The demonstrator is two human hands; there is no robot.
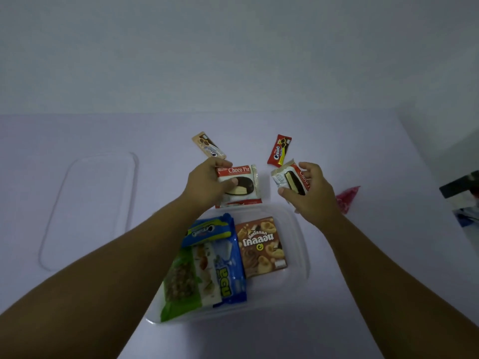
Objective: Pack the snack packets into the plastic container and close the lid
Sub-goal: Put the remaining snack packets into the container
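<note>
The left hand (204, 182) grips a Choco Pie packet (239, 183), thumb curled across its front, just beyond the far rim of the open plastic container (298, 244). The right hand (309, 193) pinches a second Choco Pie packet (291, 181), tilted, perhaps clear of the table (103, 130). Several snack packets lie inside the container. The clear lid (90, 211) rests flat to the left.
</note>
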